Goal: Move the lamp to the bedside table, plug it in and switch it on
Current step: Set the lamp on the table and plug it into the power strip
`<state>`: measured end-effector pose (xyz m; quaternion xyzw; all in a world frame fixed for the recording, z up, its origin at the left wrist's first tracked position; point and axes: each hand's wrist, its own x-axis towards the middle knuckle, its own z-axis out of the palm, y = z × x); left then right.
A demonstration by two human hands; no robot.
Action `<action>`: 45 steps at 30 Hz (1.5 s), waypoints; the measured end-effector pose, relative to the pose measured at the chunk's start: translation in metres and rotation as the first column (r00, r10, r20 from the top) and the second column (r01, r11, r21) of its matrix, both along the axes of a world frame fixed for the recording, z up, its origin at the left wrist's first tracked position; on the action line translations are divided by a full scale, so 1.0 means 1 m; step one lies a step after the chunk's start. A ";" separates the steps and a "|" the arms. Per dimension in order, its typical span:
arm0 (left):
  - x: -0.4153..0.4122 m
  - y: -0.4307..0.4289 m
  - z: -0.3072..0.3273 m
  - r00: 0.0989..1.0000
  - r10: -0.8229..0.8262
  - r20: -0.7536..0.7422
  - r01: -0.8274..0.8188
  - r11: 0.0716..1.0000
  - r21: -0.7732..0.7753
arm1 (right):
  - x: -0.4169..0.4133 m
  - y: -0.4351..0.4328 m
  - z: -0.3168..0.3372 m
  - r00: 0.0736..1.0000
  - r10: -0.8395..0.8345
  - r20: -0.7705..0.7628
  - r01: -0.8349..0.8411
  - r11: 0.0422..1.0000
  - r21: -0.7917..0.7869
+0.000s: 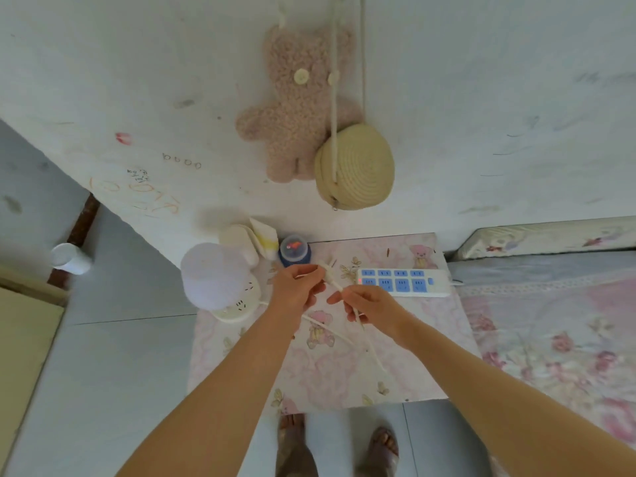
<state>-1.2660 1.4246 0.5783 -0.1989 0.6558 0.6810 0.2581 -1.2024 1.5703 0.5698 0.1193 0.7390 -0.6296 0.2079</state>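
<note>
A person stands at the near edge of a bedside table (395,366) covered in pink bear-print cloth, both bare arms reaching over it. The lamp (216,280), its pale frosted shade above a cream base, already sits at the table's left edge, toward the far corner, so the carrying part of the job appears done. A white power strip (402,283) with blue sockets lies along the far right edge, its long axis running left to right and a red light showing at its left end.

The lamp's white cord (340,333) trails from the base across the middle of the table and rises into the hands. The right hand (370,306) pinches the cord just below the plug, thumb and forefinger closed on it, the other fingers loosely curled. The left hand (297,287) is curled around the cord close beside the plug (329,270), which points its prongs up and away toward the far edge.

The strip lies to the right of the plug and slightly beyond it, with the right hand the nearer of the two. By this reading, the plug must be turned prongs-down and carried right to meet a socket. The shade shows no glow, so plugging in and switching on appear still to come.

A blue jar (294,252) and a small tube (264,237) stand at the far edge behind the lamp.
</note>
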 end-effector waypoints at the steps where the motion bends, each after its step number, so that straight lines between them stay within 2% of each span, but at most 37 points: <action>1: 0.004 0.006 -0.001 1.000 0.007 0.013 -0.007 1.000 0.019 | 0.004 0.006 -0.001 1.000 0.003 0.021 -0.003 1.000 -0.001; 8: 0.033 0.044 -0.009 0.997 0.083 0.009 -0.083 0.996 0.039 | 0.035 0.059 -0.009 0.990 -0.074 0.120 0.072 0.997 0.016; 13: 0.040 0.055 -0.014 0.998 0.067 -0.013 -0.067 0.997 0.037 | 0.044 0.093 -0.021 0.982 -0.161 0.100 0.145 0.977 0.158; 18: 0.037 0.067 -0.028 0.994 -0.040 -0.099 0.034 0.997 -0.069 | 0.051 0.110 -0.041 0.974 -0.220 0.054 0.196 0.938 0.287; 23: 0.035 0.083 -0.051 0.990 -0.064 -0.130 0.032 0.971 -0.236 | 0.046 0.133 -0.057 0.980 -0.193 0.037 0.168 0.918 0.359; 31: 0.037 0.128 -0.094 0.993 0.004 -0.119 -0.045 0.938 -0.344 | 0.023 0.179 -0.095 0.999 -0.013 0.033 -0.006 0.857 0.516; 36: 0.054 0.184 -0.116 0.991 0.133 -0.025 -0.136 0.967 -0.218 | 0.015 0.227 -0.114 0.998 0.030 0.053 -0.055 0.813 0.579; 41: 0.059 0.230 -0.134 0.985 0.162 -0.060 -0.173 0.923 -0.345 | 0.001 0.262 -0.132 0.987 0.146 0.067 -0.157 0.785 0.599; 45: 0.054 0.254 -0.147 0.987 0.112 -0.113 -0.152 0.878 -0.453 | -0.009 0.276 -0.149 0.952 0.295 0.078 -0.277 0.729 0.626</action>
